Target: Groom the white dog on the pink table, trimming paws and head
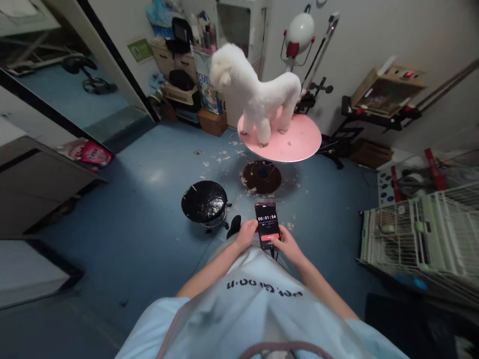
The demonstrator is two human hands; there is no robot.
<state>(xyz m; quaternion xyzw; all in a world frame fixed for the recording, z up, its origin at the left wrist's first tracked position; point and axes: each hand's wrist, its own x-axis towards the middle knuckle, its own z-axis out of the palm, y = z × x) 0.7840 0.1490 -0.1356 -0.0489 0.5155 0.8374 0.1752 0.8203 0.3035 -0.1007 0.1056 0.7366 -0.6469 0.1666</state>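
Observation:
A smartphone with a dark screen shows a running count of 00:01:54 above a red button. My left hand is closed on the phone's left edge. Along the right edge, my right hand also grips it, with the thumb over the lower screen by the red button. A cable hangs from the phone's lower end. Beyond the phone, a white fluffy dog stands on a round pink grooming table, its head turned to the left. Neither hand touches the dog.
A black round stool stands left of my feet. White hair tufts lie on the blue floor around the table base. Wire cages are on the right. Boxes and a pet carrier line the back wall beside a white dryer.

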